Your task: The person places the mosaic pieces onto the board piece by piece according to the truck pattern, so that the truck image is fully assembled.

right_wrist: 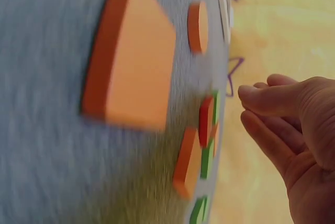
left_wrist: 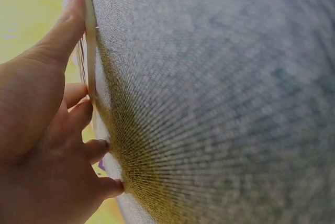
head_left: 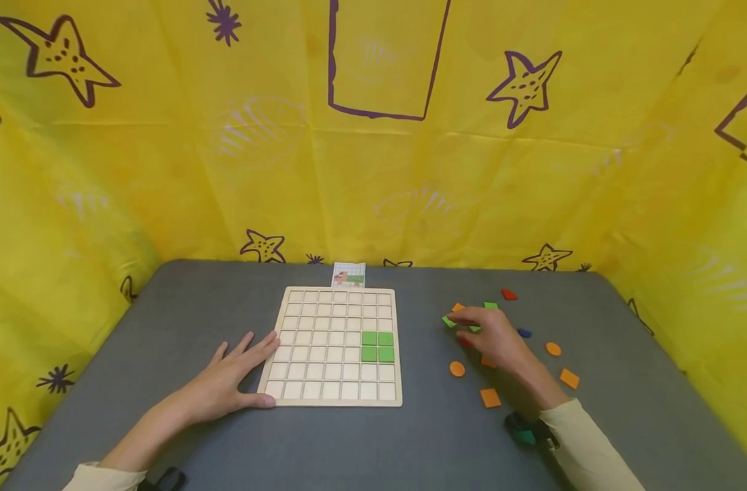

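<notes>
A wooden grid board (head_left: 339, 402) lies on the grey table, with green square tiles (head_left: 369, 354) filling a two-by-two block at its right side. My left hand (head_left: 223, 382) rests spread along the board's left edge, thumb at the near corner. In the left wrist view, its thumb and some fingers touch the board's rim (left_wrist: 91, 41). My right hand (head_left: 493, 334) hovers over the loose pieces, fingers slightly bent. Near its fingertips lies a green piece (head_left: 449, 321). The right wrist view shows nothing between the thumb and fingers of that hand (right_wrist: 293, 124).
A small picture card (head_left: 349, 274) lies behind the board. Around the right hand are an orange square (head_left: 490, 397), orange discs (head_left: 456, 369), a red piece (head_left: 509, 294), a blue piece (head_left: 524, 333) and a dark green piece (head_left: 525, 437). Yellow patterned cloth (head_left: 373, 170) hangs around the table.
</notes>
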